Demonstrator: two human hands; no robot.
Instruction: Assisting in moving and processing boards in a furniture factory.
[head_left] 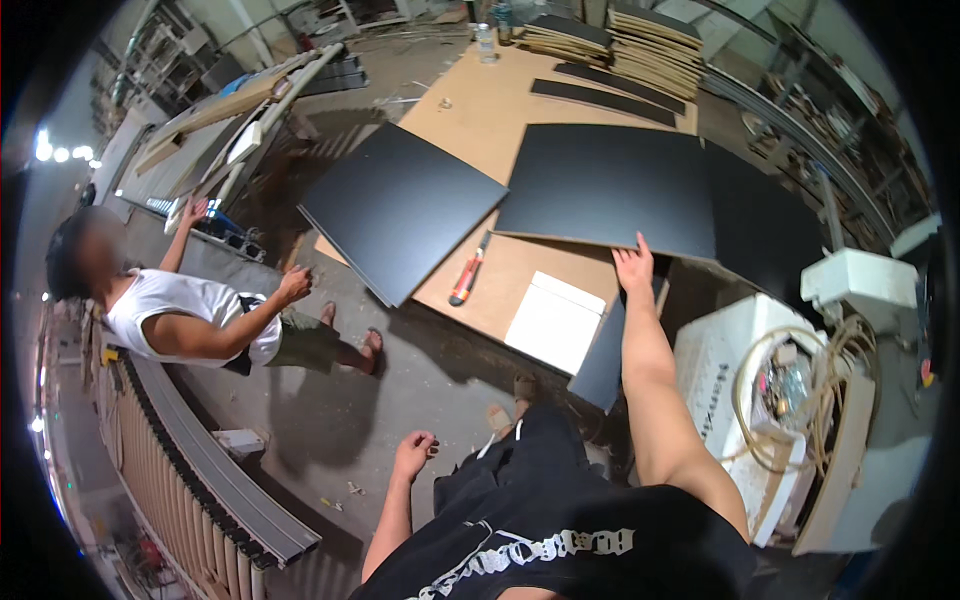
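Note:
My right hand (633, 268) grips the front edge of a large black panel (610, 185) on the table, with its fingers on the top face. The thumb's side under the edge is hidden. My left hand (415, 455) hangs over the floor beside my leg, fingers loosely curled and apart from the thumb, holding nothing. Left of the gripped panel, a stack of black panels (405, 210) lies turned at an angle and juts past the table's edge. Between them rests a red utility knife (466, 278). A white sheet (556, 322) lies near the table's front edge.
Another black panel (760, 215) adjoins on the right. Strips (605, 102) and stacked boards (655, 50) occupy the far end of the brown table (470, 100). A co-worker (190, 310) stands at left beside a roller conveyor (190, 480). A white box with coiled hose (745, 400) stands at right.

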